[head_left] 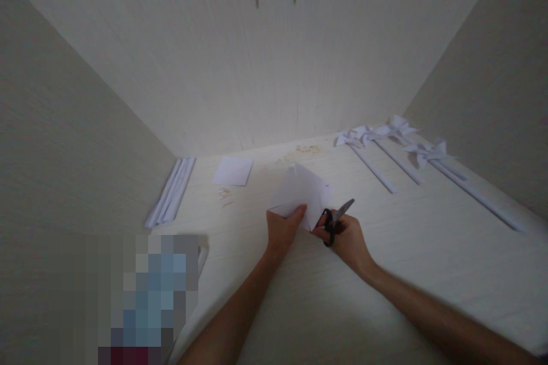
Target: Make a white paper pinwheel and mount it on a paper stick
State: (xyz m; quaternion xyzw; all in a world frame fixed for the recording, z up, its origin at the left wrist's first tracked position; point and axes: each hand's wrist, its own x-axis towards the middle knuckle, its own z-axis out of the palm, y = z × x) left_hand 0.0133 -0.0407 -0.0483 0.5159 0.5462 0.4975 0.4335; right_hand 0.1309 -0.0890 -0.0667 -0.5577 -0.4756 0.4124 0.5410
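The left hand (282, 228) pinches the near edge of a folded white paper sheet (302, 191), fingers closed on it; the sheet extends toward 12 o'clock from that hand. The right hand (346, 236) has its fingers closed through the black handles of the scissors (336, 218), at 3 o'clock of the left hand. The blades point toward 2 o'clock, alongside the sheet's right edge; blade opening cannot be determined.

The tabletop (406, 251) is pale. Finished paper pinwheels (398, 148) lie at 2 o'clock, rolled paper sticks (171, 191) at 10 o'clock, a small paper square (233, 171) at 11 o'clock. Plain walls enclose the corner.
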